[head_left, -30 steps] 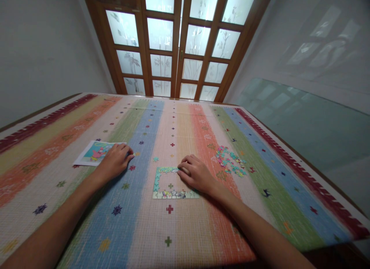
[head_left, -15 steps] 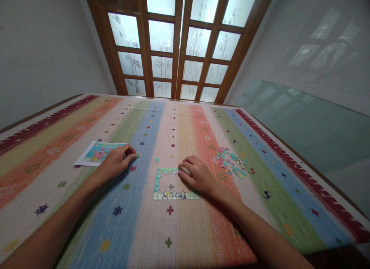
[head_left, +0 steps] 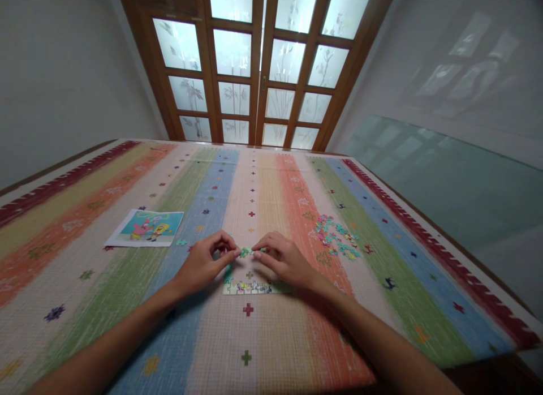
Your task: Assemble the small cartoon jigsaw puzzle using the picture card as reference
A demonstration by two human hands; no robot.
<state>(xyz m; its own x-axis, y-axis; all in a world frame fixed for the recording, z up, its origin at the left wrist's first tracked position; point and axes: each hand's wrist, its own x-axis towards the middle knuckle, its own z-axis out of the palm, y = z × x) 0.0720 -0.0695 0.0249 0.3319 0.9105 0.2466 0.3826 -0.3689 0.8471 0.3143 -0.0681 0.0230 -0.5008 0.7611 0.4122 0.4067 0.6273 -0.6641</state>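
A partly built jigsaw frame (head_left: pixel 248 287) lies on the striped tablecloth (head_left: pixel 271 338) in front of me. My left hand (head_left: pixel 204 263) rests at the frame's upper left corner, fingers pinched on a small green puzzle piece (head_left: pixel 245 251) at the top edge. My right hand (head_left: pixel 284 259) meets it from the right, fingertips pressed on the same top strip. Between the two hands the top edge of the frame is mostly hidden. A loose piece (head_left: pixel 181 242) lies left of my left hand.
A picture card with cartoon figures (head_left: pixel 146 227) lies at the left. A heap of several loose puzzle pieces (head_left: pixel 337 238) sits to the right of my right hand. Wooden glazed doors (head_left: pixel 258 67) stand beyond the table's far edge; a glass panel (head_left: pixel 445 180) lies right.
My left hand has left the picture card and moved right to the top of the puzzle frame, now pinching a piece. My right hand stayed at the frame's top edge.
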